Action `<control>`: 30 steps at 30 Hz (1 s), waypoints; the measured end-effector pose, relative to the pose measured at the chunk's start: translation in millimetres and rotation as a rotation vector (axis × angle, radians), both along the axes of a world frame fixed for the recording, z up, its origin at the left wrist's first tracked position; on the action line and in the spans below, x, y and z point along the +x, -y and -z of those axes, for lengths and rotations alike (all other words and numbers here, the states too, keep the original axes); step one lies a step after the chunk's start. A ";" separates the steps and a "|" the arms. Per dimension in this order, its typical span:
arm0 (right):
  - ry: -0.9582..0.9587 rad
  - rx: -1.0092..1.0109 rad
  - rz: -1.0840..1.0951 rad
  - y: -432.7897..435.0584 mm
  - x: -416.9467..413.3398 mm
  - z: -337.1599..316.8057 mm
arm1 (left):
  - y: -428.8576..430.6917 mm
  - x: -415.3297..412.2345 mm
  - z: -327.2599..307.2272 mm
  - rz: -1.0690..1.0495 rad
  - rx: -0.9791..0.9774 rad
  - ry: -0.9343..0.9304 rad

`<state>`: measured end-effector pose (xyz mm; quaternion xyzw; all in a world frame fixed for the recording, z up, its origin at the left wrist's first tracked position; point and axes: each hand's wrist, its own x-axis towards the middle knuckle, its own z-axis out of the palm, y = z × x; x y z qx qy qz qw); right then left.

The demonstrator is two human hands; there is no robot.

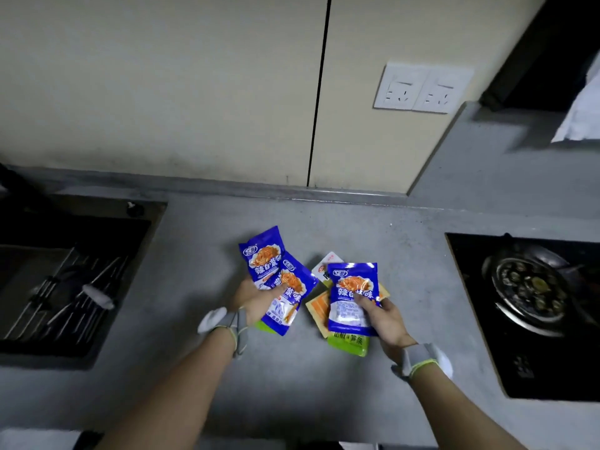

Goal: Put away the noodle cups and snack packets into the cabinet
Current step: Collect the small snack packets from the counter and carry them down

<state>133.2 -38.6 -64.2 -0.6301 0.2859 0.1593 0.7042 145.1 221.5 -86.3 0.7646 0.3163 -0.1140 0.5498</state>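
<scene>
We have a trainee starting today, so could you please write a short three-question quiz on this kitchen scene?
1. True or false: the left hand holds two blue packets.
2. What lies right of the counter: A sink, B stove, C fridge?
3. Fill in: the right hand holds one ___ packet.

Key: 1 true; 2 B; 3 blue.

Packets (353, 295) blue with orange food print, white text; green packet (349, 344) beneath; counter (406, 254) grey; wall (162, 92) cream.
</scene>
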 end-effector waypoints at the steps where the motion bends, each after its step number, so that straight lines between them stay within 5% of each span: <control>1: 0.002 -0.001 0.014 -4.1 -20.8 -0.7 | -3.1 -16.6 -1.4 0.027 -0.020 0.011; 9: -0.028 0.026 0.228 -24.3 -224.1 12.4 | -14.2 -167.7 20.7 0.238 -0.247 0.051; 18: -0.208 0.091 0.323 -19.1 -373.0 41.4 | -11.8 -269.7 30.5 0.527 -0.326 -0.156; 30: -0.368 -0.066 0.325 -5.8 -428.1 191.9 | 1.5 -368.6 182.5 0.239 -0.224 -0.310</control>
